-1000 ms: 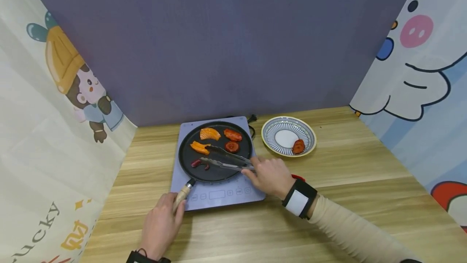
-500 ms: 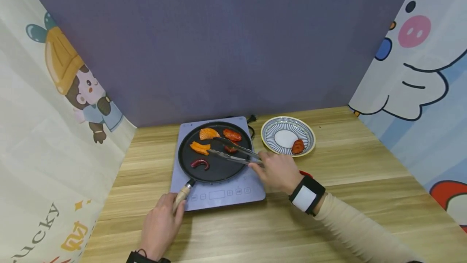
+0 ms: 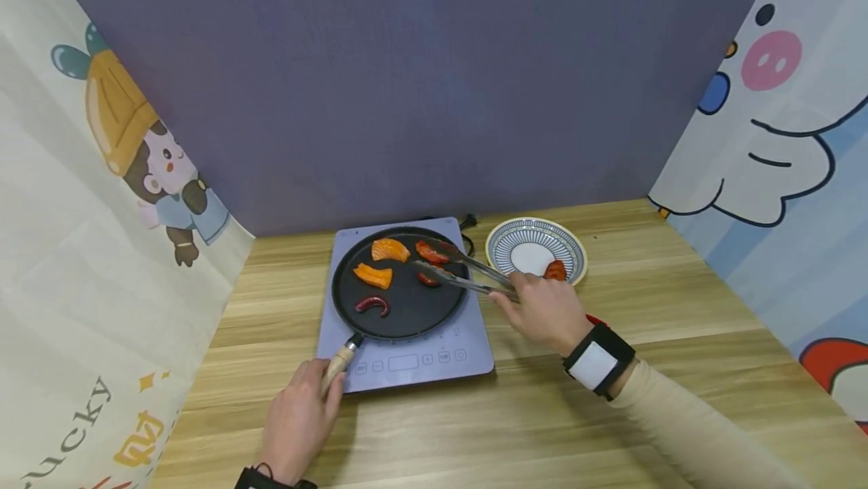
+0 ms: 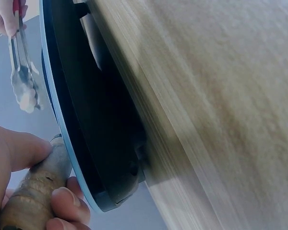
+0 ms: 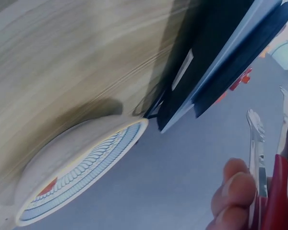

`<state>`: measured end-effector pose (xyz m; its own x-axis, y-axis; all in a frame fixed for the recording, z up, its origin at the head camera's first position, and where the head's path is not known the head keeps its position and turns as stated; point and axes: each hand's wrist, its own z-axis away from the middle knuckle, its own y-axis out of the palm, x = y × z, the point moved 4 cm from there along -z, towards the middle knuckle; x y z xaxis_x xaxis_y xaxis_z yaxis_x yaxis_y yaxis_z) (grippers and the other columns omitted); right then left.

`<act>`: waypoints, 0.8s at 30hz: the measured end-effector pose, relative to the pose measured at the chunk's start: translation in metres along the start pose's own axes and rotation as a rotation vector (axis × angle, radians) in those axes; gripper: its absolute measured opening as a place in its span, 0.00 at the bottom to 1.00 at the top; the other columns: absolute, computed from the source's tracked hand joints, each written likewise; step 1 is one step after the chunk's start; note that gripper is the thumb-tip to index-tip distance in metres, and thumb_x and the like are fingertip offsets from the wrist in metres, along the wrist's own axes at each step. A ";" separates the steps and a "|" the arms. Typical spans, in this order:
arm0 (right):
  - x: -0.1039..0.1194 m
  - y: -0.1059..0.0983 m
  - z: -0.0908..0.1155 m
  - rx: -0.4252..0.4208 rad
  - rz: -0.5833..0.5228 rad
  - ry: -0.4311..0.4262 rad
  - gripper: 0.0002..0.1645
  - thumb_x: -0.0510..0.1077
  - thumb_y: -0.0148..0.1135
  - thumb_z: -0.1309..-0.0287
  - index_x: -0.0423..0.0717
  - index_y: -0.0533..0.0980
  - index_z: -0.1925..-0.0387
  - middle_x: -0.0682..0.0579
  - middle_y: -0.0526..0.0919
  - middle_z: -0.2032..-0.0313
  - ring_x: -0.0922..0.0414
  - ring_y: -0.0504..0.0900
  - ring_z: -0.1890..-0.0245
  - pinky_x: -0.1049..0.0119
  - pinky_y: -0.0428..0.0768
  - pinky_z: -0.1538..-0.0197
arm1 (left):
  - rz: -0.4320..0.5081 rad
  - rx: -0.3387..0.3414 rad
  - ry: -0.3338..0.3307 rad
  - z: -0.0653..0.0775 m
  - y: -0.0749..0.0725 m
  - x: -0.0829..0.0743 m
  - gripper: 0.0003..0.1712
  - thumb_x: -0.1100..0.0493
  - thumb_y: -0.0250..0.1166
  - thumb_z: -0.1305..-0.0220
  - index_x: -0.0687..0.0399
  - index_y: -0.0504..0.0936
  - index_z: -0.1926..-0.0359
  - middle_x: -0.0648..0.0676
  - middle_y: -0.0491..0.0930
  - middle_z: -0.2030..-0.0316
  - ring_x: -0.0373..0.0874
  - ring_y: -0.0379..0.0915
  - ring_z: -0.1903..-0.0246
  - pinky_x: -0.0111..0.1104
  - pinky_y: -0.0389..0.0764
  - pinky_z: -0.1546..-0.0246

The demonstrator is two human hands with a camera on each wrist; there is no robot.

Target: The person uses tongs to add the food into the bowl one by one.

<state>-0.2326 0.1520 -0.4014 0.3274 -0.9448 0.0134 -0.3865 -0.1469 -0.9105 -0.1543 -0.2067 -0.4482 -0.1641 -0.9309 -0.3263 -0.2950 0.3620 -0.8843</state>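
My left hand [image 3: 298, 414] grips the wooden handle [image 3: 337, 366] of a black frying pan [image 3: 417, 317]. My right hand [image 3: 542, 312] holds metal tongs [image 3: 463, 283] with red grips [image 5: 277, 194]. Their tips are spread over the pan's right side, around a glossy red piece of food [image 3: 429, 251] and partly covering a round reddish slice [image 3: 427, 279]. Left of them lie a striped orange salmon piece [image 3: 389, 250], a yellow-orange piece [image 3: 373, 276] and a curved dark-red sausage [image 3: 371, 304].
The pan sits on a lilac induction cooktop [image 3: 434, 377]. Beside it, at right, stands a striped plate [image 3: 532, 257] bearing one reddish piece of food [image 3: 555, 270]. A black cord [image 3: 468, 224] lies behind the cooktop, and a grey panel [image 3: 434, 82] rises at the back.
My right hand has moved right, drawing the tongs from the sausage and yellow-orange piece to the red food at right. My left hand stays on the handle.
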 end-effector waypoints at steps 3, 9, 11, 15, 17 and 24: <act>-0.007 -0.001 0.003 0.000 -0.003 0.012 0.27 0.66 0.56 0.41 0.44 0.74 0.69 0.54 0.70 0.83 0.55 0.68 0.89 0.59 0.65 0.86 | -0.002 -0.002 0.003 0.000 0.000 0.000 0.17 0.54 0.67 0.41 0.64 0.80 0.59 0.51 0.70 0.76 0.39 0.59 0.85 0.32 0.60 0.86; -0.022 -0.004 0.008 -0.002 -0.024 0.036 0.27 0.65 0.57 0.41 0.46 0.72 0.73 0.55 0.68 0.83 0.57 0.66 0.89 0.59 0.65 0.86 | -0.003 0.008 -0.005 -0.001 0.000 0.000 0.17 0.54 0.67 0.41 0.64 0.80 0.59 0.52 0.70 0.76 0.39 0.60 0.85 0.32 0.60 0.86; -0.027 -0.004 0.011 0.000 -0.031 0.051 0.26 0.65 0.57 0.41 0.47 0.71 0.74 0.56 0.67 0.84 0.57 0.66 0.89 0.59 0.64 0.86 | -0.003 0.014 -0.008 -0.001 0.001 0.000 0.17 0.54 0.66 0.41 0.64 0.80 0.59 0.52 0.70 0.75 0.39 0.60 0.85 0.32 0.60 0.86; -0.034 -0.003 0.017 -0.005 -0.026 0.080 0.27 0.66 0.56 0.41 0.46 0.71 0.73 0.55 0.67 0.85 0.56 0.66 0.90 0.58 0.64 0.87 | -0.003 0.021 -0.011 -0.001 0.001 0.000 0.17 0.54 0.66 0.40 0.64 0.80 0.58 0.52 0.71 0.75 0.39 0.60 0.84 0.32 0.60 0.85; -0.037 -0.003 0.020 -0.018 -0.024 0.085 0.28 0.67 0.56 0.41 0.46 0.72 0.73 0.54 0.68 0.86 0.55 0.66 0.90 0.57 0.64 0.87 | -0.002 0.022 -0.011 -0.001 0.000 0.001 0.17 0.54 0.66 0.40 0.64 0.79 0.58 0.52 0.71 0.75 0.39 0.60 0.84 0.32 0.60 0.85; -0.047 -0.001 0.030 -0.031 -0.046 0.133 0.29 0.67 0.56 0.40 0.43 0.74 0.68 0.50 0.72 0.85 0.52 0.71 0.88 0.56 0.64 0.87 | 0.002 0.024 -0.011 0.000 0.001 0.001 0.17 0.54 0.66 0.40 0.64 0.79 0.58 0.53 0.72 0.74 0.40 0.61 0.84 0.33 0.61 0.84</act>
<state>-0.2213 0.2057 -0.4133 0.2293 -0.9670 0.1108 -0.4011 -0.1976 -0.8945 -0.1545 -0.2071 -0.4490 -0.1543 -0.9307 -0.3317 -0.2718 0.3627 -0.8914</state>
